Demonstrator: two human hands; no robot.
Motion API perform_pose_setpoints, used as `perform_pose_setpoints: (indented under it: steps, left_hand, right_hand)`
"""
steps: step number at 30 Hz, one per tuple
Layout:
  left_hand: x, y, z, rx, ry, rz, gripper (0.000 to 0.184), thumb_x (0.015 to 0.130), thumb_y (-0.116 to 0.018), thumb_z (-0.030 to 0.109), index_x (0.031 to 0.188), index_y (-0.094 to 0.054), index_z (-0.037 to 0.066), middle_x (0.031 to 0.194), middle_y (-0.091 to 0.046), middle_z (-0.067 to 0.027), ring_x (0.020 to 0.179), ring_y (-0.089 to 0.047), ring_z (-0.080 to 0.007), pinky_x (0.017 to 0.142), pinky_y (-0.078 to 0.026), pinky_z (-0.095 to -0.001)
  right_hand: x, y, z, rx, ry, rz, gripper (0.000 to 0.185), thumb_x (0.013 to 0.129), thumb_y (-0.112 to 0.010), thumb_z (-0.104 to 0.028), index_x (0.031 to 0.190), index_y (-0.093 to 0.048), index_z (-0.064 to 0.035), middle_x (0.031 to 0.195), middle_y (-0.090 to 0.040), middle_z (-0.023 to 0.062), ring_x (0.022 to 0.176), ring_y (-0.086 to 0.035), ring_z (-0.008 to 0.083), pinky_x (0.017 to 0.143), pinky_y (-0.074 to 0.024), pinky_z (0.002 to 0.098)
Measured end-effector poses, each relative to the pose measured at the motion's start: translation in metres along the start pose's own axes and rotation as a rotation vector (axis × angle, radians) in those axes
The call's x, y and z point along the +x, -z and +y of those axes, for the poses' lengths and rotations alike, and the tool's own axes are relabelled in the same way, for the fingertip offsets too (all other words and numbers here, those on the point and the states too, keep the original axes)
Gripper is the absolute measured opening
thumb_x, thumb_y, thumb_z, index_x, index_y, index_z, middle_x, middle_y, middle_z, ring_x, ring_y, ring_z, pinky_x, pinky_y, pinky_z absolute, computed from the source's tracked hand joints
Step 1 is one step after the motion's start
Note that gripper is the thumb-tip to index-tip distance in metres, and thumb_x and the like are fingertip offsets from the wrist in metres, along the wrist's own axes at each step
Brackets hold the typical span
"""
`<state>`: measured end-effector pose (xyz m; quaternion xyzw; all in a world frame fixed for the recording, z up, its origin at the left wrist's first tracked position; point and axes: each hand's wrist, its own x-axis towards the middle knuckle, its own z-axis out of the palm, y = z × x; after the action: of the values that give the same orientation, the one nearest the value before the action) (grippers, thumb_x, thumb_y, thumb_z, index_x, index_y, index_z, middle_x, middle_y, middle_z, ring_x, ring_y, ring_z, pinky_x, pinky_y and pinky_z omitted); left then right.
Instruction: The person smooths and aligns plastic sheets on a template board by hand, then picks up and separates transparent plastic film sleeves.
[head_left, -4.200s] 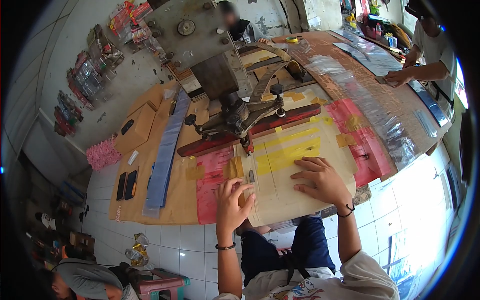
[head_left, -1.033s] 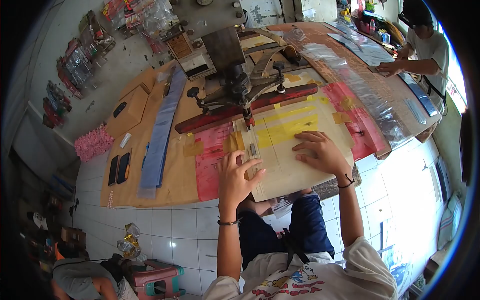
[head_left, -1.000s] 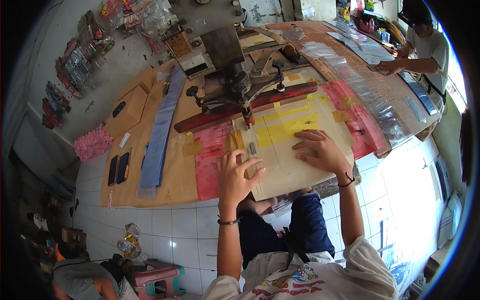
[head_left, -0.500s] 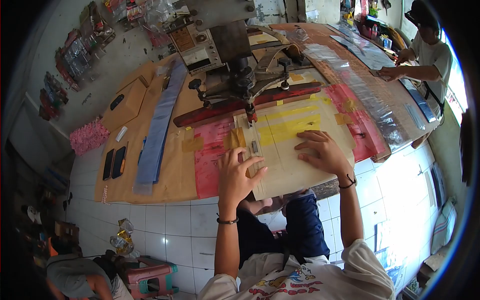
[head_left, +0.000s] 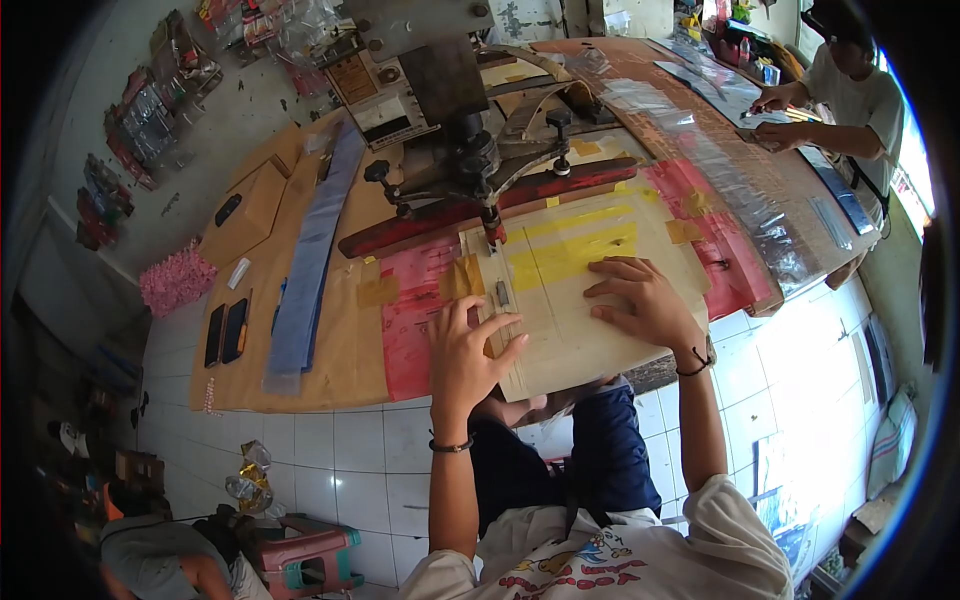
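Observation:
My left hand (head_left: pixel 470 352) rests at the left edge of a beige sheet (head_left: pixel 570 345), its thumb and fingers apart and nothing held. Near its fingertips a small grey metal piece (head_left: pixel 502 292) lies on the sheet. My right hand (head_left: pixel 645 303) lies with spread fingers on the sheet's right part, below the yellow tape (head_left: pixel 580 250). Beyond both hands, the red bar (head_left: pixel 400 229) of a press crosses the sheet's far side. Pink-red sheeting (head_left: pixel 407 350) shows on the left, and more (head_left: pixel 725 262) on the right.
Long blue plastic strips (head_left: pixel 318 255) and two phones (head_left: pixel 235 330) lie on the left of the table (head_left: pixel 345 385). A co-worker (head_left: pixel 850 100) handles something at the far right. Another person (head_left: pixel 160 560) is low at the left, beside a stool (head_left: pixel 305 555).
Since the oldest frame the view has shifted, and my left hand's thumb and fingers sit farther apart. My right hand stays on the sheet. The co-worker's hands have moved apart since half a second ago.

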<state>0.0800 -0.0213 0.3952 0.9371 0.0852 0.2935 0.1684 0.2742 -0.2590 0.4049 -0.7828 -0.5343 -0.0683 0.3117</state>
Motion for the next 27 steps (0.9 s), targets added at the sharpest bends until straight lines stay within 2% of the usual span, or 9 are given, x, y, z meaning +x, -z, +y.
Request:
perform_pose_setpoints:
  steps: [18,21,24,27]
  left_hand:
    - [0.001,0.0,0.001,-0.042,0.016,0.008,0.026,0.084,-0.084,0.026,0.108,-0.083,0.019,0.123,-0.062,-0.0079,0.115,-0.057,-0.0301,0.103,-0.044,-0.0445]
    - [0.0,-0.001,0.001,-0.046,0.016,0.043,0.021,0.085,-0.082,0.021,0.105,-0.082,0.014,0.118,-0.063,-0.0079,0.111,-0.059,-0.0296,0.1,-0.047,-0.0427]
    - [-0.003,-0.008,-0.005,-0.116,0.071,0.086,0.018,0.087,-0.081,0.022,0.102,-0.08,0.014,0.113,-0.063,-0.008,0.109,-0.059,-0.0302,0.099,-0.045,-0.0435]
    - [-0.001,-0.007,-0.004,-0.105,0.039,0.111,0.015,0.087,-0.08,0.02,0.099,-0.078,0.012,0.108,-0.063,-0.0065,0.103,-0.06,-0.029,0.095,-0.046,-0.0439]
  right_hand:
    - [0.001,0.001,0.003,0.031,0.01,0.023,0.024,0.092,-0.077,-0.031,0.11,-0.08,-0.0152,0.14,-0.068,0.01,0.137,-0.057,0.0323,0.115,-0.0423,0.0468]
    - [0.0,-0.001,0.003,0.027,0.013,0.027,0.023,0.093,-0.077,-0.032,0.11,-0.08,-0.0157,0.139,-0.068,0.0097,0.136,-0.057,0.0321,0.115,-0.0423,0.0468]
    - [0.0,-0.001,0.005,0.023,0.01,0.026,0.022,0.093,-0.077,-0.031,0.109,-0.08,-0.016,0.138,-0.069,0.0094,0.136,-0.057,0.0318,0.115,-0.0423,0.0469]
    - [0.0,-0.002,0.004,0.016,0.007,0.033,0.021,0.093,-0.077,-0.03,0.109,-0.081,-0.0161,0.137,-0.069,0.0092,0.135,-0.058,0.0316,0.115,-0.0422,0.0471]
